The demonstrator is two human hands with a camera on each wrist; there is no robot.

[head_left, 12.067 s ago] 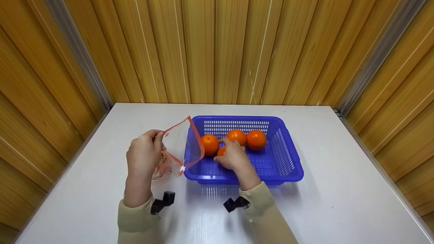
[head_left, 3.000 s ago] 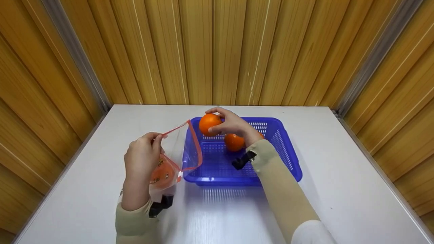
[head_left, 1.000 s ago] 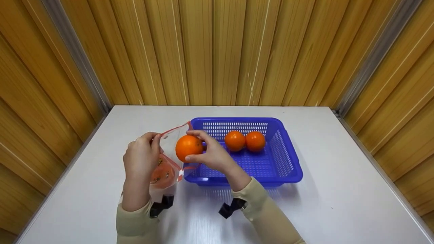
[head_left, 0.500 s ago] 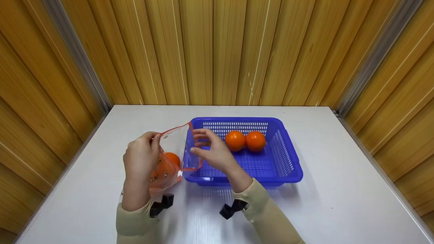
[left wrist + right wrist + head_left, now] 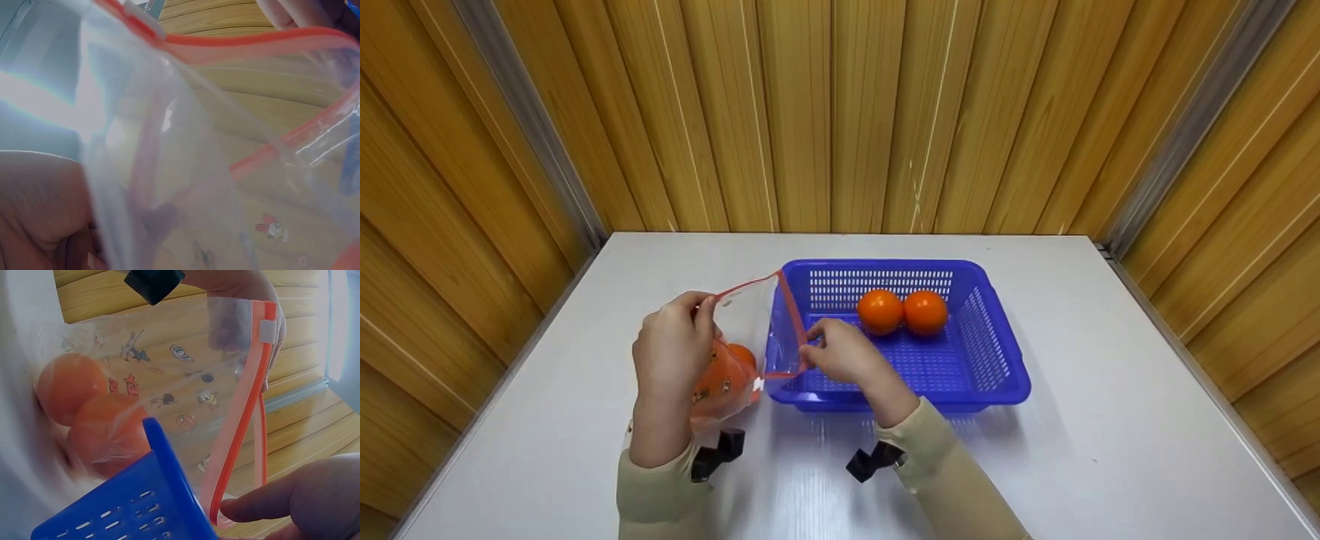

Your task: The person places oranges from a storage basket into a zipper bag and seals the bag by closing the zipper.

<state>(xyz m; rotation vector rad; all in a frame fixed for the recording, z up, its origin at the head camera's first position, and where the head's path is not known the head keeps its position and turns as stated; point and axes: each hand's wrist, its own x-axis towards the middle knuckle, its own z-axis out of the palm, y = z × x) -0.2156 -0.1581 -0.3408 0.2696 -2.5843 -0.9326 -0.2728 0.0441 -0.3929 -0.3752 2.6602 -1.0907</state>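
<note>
I'm gripping the bag (image 5: pixel 724 386) with the left hand (image 5: pixel 675 349), knuckles up, and pinching its red rim (image 5: pixel 793 311) with the right hand (image 5: pixel 846 354).

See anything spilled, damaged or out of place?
Nothing looks spilled: two oranges sit in the blue basket, more oranges in the clear bag that the left hand and right hand hold open. Only a jagged mark, perhaps a scratch, looks odd on the straight-lined wall.

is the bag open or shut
Open. The bag has its red rim spread wide, the left hand and right hand holding opposite sides.
</note>
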